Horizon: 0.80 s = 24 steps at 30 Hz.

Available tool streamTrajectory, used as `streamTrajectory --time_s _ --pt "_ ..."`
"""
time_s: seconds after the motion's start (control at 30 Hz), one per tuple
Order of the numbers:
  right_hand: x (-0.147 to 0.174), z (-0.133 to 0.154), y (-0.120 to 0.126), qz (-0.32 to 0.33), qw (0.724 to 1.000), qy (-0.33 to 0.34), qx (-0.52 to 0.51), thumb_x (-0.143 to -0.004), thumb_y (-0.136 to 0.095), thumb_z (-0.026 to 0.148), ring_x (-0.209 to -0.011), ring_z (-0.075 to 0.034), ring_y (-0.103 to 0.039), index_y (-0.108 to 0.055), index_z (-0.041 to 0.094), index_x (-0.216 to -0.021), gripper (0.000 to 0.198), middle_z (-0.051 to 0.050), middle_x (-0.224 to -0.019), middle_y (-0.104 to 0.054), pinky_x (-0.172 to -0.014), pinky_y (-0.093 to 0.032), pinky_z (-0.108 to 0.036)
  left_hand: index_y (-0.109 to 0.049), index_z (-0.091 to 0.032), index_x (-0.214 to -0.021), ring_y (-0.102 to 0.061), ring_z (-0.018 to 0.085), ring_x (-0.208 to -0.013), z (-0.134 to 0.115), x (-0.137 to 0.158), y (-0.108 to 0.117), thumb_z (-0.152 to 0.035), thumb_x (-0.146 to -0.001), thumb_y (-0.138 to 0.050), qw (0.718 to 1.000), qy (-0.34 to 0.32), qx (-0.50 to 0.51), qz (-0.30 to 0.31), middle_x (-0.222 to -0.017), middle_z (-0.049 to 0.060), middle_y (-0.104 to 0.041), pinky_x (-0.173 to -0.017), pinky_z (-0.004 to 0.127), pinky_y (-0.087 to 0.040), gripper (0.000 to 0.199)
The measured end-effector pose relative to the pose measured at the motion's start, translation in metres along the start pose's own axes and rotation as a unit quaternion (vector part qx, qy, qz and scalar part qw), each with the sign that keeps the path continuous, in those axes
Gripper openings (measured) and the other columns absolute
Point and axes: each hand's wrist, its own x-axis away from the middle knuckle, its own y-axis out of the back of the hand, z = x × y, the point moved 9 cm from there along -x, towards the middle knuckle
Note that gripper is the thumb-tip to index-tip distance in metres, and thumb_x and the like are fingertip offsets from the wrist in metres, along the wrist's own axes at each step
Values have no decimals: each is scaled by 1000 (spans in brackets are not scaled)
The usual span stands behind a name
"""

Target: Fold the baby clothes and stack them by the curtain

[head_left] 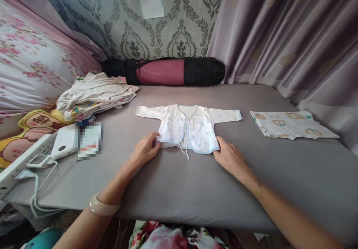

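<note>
A small white baby shirt [170, 126] with pale blue edging lies spread on the grey bedsheet [179, 189], both sleeves stretched out sideways. Its thin white ties hang down the middle of the front, past the hem. My left hand [145, 148] pinches the lower left corner of the shirt. At the lower right corner, the fingers of my right hand [228, 154] are closed on the hem, with the fingertips partly hidden.
A folded printed cloth [293, 124] lies at the right. To the left are a pile of clothes [97, 92], a power bank [65, 141], a power strip [25, 159] with cables and a yellow cushion [36, 133]. A black and red rolled bag [165, 71] rests by the wall.
</note>
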Motion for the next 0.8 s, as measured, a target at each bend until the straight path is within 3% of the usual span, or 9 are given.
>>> streamTrajectory --time_s 0.23,0.53,0.8 --pt "-2 1 -9 29 999 10 42 -90 -41 18 -91 -26 -64 -43 20 -134 44 -12 -101 -69 -65 -32 -29 -49 -25 -122 -61 23 -99 -2 5 -6 -20 -90 -37 995 -19 -100 10 -107 6 -62 -75 31 -45 35" --pt "-1 -10 -3 -2 998 13 62 -90 -42 17 -87 -25 -65 -44 20 -132 42 -10 -99 -70 -63 -31 -29 -59 -21 -118 -59 23 -95 -9 6 2 -16 -92 -32 971 -52 -224 71 -102 9 -59 -74 31 -47 37" --pt "26 -11 32 5 996 85 18 -92 -48 28 -84 -20 -63 -55 24 -113 22 -4 -96 -66 -63 -35 -27 -60 -24 -114 -61 19 -90 -1 21 33 -40 -96 -39 983 -140 -94 73 -108 7 -58 -78 31 -47 32"
